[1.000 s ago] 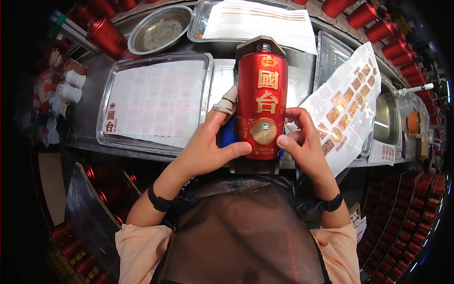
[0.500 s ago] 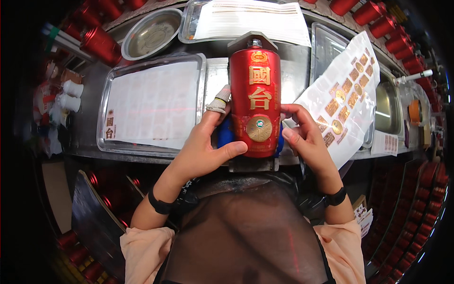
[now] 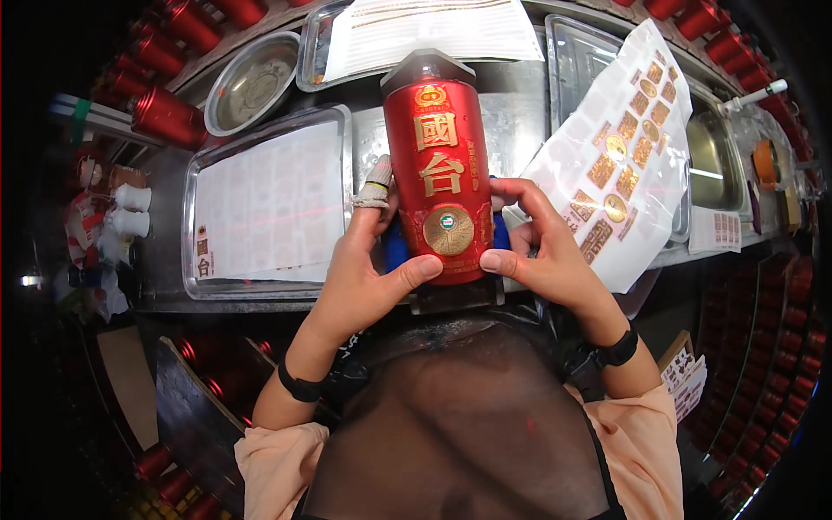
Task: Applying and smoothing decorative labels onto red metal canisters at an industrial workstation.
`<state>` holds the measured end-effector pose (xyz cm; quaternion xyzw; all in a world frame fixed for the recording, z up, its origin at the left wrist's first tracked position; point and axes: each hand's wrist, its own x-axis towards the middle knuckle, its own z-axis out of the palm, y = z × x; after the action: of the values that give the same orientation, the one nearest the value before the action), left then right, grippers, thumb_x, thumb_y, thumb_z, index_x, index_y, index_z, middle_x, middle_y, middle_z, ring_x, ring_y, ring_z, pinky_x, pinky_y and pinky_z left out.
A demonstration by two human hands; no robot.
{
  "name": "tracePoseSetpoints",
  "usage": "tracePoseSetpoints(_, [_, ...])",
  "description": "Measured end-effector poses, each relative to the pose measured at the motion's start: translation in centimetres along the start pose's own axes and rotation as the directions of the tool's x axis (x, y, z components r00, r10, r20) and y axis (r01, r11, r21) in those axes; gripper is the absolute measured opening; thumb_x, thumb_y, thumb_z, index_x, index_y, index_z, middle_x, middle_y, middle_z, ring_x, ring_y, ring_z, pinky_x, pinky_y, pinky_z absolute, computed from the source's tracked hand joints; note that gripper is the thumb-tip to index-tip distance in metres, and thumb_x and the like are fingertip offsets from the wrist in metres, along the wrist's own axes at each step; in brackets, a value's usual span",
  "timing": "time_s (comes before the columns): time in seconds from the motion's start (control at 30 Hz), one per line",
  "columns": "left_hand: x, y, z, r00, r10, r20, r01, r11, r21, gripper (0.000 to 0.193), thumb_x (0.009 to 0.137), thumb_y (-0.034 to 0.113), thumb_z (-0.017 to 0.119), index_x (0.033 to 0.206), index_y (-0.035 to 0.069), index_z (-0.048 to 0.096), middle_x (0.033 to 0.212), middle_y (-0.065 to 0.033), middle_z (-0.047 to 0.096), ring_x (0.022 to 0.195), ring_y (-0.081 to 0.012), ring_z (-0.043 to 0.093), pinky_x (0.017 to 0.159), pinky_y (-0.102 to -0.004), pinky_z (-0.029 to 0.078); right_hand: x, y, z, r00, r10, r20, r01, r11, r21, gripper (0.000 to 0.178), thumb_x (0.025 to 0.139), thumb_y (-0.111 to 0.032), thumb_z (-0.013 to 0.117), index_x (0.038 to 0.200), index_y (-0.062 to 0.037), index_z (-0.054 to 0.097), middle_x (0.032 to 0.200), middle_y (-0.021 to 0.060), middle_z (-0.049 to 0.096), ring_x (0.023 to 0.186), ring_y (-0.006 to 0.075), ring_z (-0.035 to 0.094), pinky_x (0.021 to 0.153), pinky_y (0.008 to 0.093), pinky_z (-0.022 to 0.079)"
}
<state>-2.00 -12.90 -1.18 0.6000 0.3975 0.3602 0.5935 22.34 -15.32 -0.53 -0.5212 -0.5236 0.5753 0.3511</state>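
A red bottle (image 3: pixel 440 195) with raised gold characters and a round gold emblem lies face up in front of me, its neck end away from me. Blue pads (image 3: pixel 397 249) show beneath it on both sides. My left hand (image 3: pixel 368 282) grips its left side, thumb on the lower front; a pale fabric cover wraps the index finger. On the opposite side my right hand (image 3: pixel 555 264) holds it, thumb pressed on the lower right edge and index finger along the side. The fingers under the bottle are partly hidden.
Left of the bottle is a metal tray (image 3: pixel 345 173) with a white sheet (image 3: pixel 269 204) in it. A sheet of gold decals (image 3: pixel 637 143) lies at the right. Behind stand a metal bowl (image 3: pixel 251 84) and stacked sheets (image 3: pixel 433 35). Red bottles (image 3: pixel 169 119) line the back.
My right thumb has come down onto the bottle's lower right edge. The whole view has shifted a little, and the bottle now sits further left in it, slightly tilted.
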Motion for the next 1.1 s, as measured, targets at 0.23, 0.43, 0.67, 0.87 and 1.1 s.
tracePoseSetpoints(0.23, [-0.1,-0.4,-0.2,1.000,-0.008,0.010,0.008,1.000,0.007,0.106,0.083,0.025,0.082,0.156,-0.005,0.011,0.157,-0.0232,0.031,0.146,-0.0286,0.031,0.118,-0.0386,0.024,0.2,0.1,-0.2,1.000,-0.010,0.006,0.010,1.000,-0.021,0.078,0.076,-0.025,0.087,0.138,-0.0041,0.045,0.117,0.0037,0.055,0.057,0.0011,0.038,0.052,0.0174,0.034])
tracePoseSetpoints(0.43, [-0.4,-0.6,-0.5,1.000,0.022,-0.008,-0.022,0.999,-0.028,0.095,0.089,0.024,0.075,0.156,-0.005,0.015,0.158,-0.0178,0.031,0.147,-0.0259,0.031,0.120,-0.0392,0.022,0.2,0.6,-0.8,0.999,-0.002,0.049,-0.002,0.997,0.079,0.065,0.086,-0.019,0.076,0.140,-0.0036,0.045,0.118,0.0009,0.054,0.064,0.0000,0.041,0.059,0.0171,0.038])
tracePoseSetpoints(0.67, [-1.6,-1.2,-1.4,1.000,-0.009,-0.019,0.006,0.985,-0.174,0.072,0.097,0.006,0.056,0.156,-0.003,0.015,0.162,-0.0150,0.026,0.149,-0.0260,0.028,0.120,-0.0364,0.021,-0.2,0.5,-0.7,0.997,0.003,0.081,-0.016,0.988,0.155,0.057,0.093,-0.016,0.064,0.145,-0.0036,0.043,0.128,0.0016,0.053,0.070,0.0003,0.044,0.068,0.0174,0.040])
tracePoseSetpoints(0.87, [-1.4,-0.9,-0.7,1.000,0.027,-0.013,-0.029,0.983,-0.183,0.076,0.096,0.008,0.060,0.157,-0.003,0.016,0.160,-0.0168,0.029,0.148,-0.0250,0.028,0.119,-0.0353,0.022,-0.4,0.6,-0.3,0.999,0.015,0.035,-0.018,0.997,0.081,0.063,0.089,-0.017,0.071,0.145,-0.0035,0.044,0.126,0.0022,0.053,0.063,-0.0003,0.041,0.060,0.0160,0.036])
tracePoseSetpoints(1.1, [-1.1,-1.3,0.1,0.997,0.076,-0.024,-0.078,0.994,-0.076,0.089,0.092,0.019,0.072,0.157,-0.002,0.016,0.158,-0.0189,0.031,0.147,-0.0249,0.029,0.118,-0.0363,0.025,-0.3,-0.2,1.0,0.998,0.000,-0.063,-0.004,0.998,-0.065,0.078,0.078,-0.023,0.084,0.141,-0.0028,0.044,0.123,0.0051,0.053,0.058,0.0000,0.039,0.053,0.0160,0.035])
